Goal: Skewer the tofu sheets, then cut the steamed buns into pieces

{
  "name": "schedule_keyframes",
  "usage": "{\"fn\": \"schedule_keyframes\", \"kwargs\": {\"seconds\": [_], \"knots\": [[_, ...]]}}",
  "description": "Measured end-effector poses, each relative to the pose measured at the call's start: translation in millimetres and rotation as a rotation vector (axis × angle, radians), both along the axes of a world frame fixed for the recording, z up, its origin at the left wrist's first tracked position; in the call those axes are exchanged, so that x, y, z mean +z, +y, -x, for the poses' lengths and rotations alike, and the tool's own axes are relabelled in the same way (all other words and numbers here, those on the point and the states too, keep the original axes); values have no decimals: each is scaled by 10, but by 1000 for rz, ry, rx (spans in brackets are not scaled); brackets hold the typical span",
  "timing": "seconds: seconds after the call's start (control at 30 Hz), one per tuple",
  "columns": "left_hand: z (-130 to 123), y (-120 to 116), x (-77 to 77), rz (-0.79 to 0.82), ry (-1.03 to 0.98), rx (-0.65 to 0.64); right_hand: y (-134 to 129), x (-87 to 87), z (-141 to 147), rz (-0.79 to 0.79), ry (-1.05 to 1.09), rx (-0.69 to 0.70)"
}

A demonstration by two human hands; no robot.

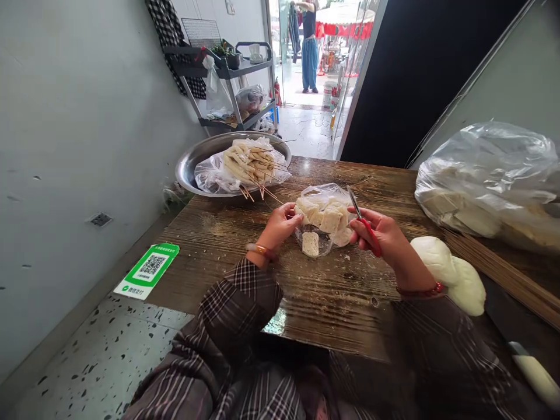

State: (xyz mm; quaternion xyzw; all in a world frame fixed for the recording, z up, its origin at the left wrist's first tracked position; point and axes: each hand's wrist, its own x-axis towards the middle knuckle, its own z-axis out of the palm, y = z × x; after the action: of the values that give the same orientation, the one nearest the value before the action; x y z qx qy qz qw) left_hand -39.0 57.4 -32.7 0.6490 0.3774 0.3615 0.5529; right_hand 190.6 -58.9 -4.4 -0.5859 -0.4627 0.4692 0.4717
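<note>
On the wooden table (324,303), a clear plastic bag (333,191) holds pale food pieces (331,219). My left hand (280,226) pinches the left edge of these pieces between thumb and fingers. Red-handled scissors (371,234) are in my right hand (380,233), blades pointing up and away, beside the right side of the bag. One square pale piece (310,244) lies at the bag's near edge. Behind my left hand, a metal basin (186,166) holds a plastic bag of skewered food (251,162), with sticks poking out toward me.
A large plastic bag of pale food (485,181) stands at the right. Near my right wrist are pale rounds (468,286), bamboo sticks (507,268) and a knife (536,370). A QR card (151,268) lies left. A cart (249,67) and a person (309,49) are beyond.
</note>
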Motion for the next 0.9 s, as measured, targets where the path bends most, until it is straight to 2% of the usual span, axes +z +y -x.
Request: {"fn": "schedule_keyframes", "kwargs": {"seconds": [0.13, 0.23, 0.3, 0.37, 0.43, 0.53, 0.6, 0.67, 0.73, 0.83, 0.9], "knots": [[-1, 0, 5, -234, 188, -73, -25, -117, -102, -76, -92, -134], [-8, 20, -39, -388, 341, 39, 29, -214, -182, -199, -260, -299], [-4, 45, -75, -417, 379, 142, 75, -274, -215, -242, -332, -371], [4, 64, -99, -390, 349, 217, 116, -331, -214, -241, -328, -380], [5, 67, -108, -317, 275, 224, 144, -381, -180, -229, -307, -347], [-27, 41, -114, -108, 106, 103, 157, -430, -116, -238, -357, -313], [-67, 18, -128, 22, 8, 8, 150, -445, -98, -253, -418, -349], [-106, 5, -154, 57, -21, -32, 131, -451, -99, -264, -457, -403], [-129, 3, -179, -41, 55, 10, 104, -449, -96, -281, -460, -425], [-129, 2, -184, -304, 279, 108, 48, -416, -27, -277, -478, -375], [-118, -10, -160, -428, 393, 99, 13, -378, 66, -237, -554, -348]]}}
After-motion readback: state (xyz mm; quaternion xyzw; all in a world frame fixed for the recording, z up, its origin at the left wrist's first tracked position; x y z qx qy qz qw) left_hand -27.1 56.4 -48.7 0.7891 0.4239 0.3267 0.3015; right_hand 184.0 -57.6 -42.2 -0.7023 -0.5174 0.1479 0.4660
